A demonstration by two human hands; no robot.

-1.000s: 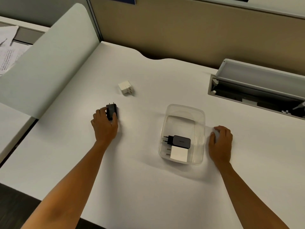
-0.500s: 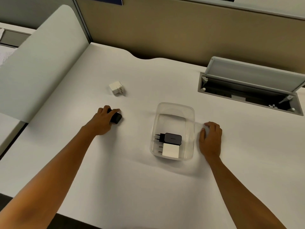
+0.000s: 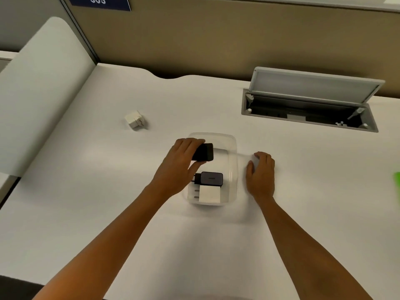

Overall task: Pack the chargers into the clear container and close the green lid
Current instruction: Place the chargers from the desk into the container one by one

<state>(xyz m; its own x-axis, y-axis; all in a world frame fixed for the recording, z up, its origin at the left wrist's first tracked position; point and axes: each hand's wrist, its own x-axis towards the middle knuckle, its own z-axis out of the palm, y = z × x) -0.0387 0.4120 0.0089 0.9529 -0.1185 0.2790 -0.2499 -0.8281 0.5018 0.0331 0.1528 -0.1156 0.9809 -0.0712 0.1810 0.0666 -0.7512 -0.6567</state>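
Observation:
A clear container [image 3: 233, 167] stands on the white desk in the middle. Inside it lie a dark grey charger [image 3: 211, 178] and a white charger [image 3: 209, 194] at the near end. My left hand [image 3: 179, 167] grips a black charger [image 3: 204, 152] and holds it over the container's far left part. My right hand [image 3: 261, 174] rests flat on the desk, touching the container's right wall. A small white charger [image 3: 134, 119] lies on the desk to the far left. A strip of the green lid [image 3: 397, 181] shows at the right frame edge.
An open cable hatch [image 3: 307, 113] with a raised grey flap sits at the back right of the desk [image 3: 108, 191]. A white divider panel [image 3: 41, 87] stands along the left side, and a tan partition wall runs behind.
My left hand lifted the black charger from the desk and carried it right to above the container. My right hand stayed beside the container. The green lid came into view.

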